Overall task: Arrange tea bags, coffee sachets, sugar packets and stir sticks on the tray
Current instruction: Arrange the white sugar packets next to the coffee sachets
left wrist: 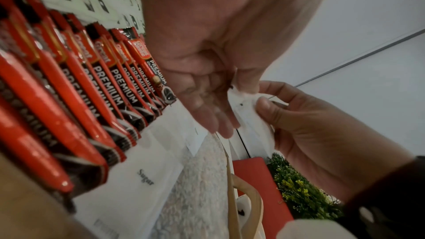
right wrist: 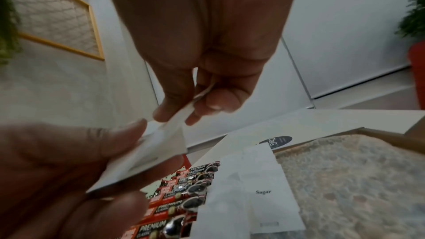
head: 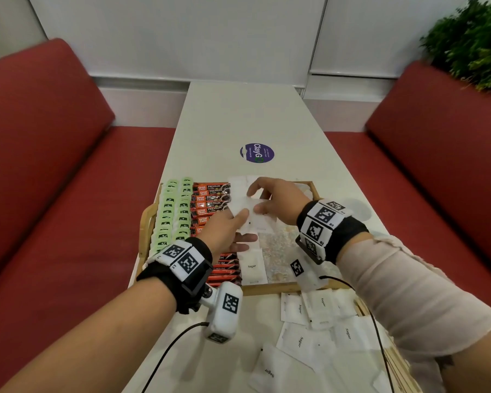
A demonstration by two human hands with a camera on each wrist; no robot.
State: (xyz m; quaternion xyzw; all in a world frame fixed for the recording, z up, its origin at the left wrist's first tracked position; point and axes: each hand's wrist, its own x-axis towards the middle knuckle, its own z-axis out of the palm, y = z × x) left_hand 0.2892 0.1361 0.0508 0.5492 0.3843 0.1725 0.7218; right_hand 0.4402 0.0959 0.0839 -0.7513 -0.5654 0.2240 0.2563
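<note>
A wooden-rimmed tray (head: 146, 222) holds green tea bags (head: 170, 211) in rows at its left. Beside them lie red coffee sachets (head: 210, 197), then a column of white sugar packets (head: 253, 266). Above the tray's middle, my left hand (head: 227, 231) grips a small stack of white sugar packets (head: 248, 211) between thumb and fingers. My right hand (head: 270, 199) pinches the far end of that stack. The right wrist view shows the stack (right wrist: 156, 152) spanning from my left hand (right wrist: 57, 161) to my right hand (right wrist: 207, 43). Loose sugar packets (head: 318, 310) and wooden stir sticks (head: 396, 361) lie on the table in front of the tray.
The tray's right part shows its bare speckled floor (head: 275, 245). A round purple sticker (head: 257, 153) marks the white table (head: 238, 114) beyond the tray. Red benches (head: 54, 165) flank the table on both sides, and a green plant (head: 471, 41) stands at the far right.
</note>
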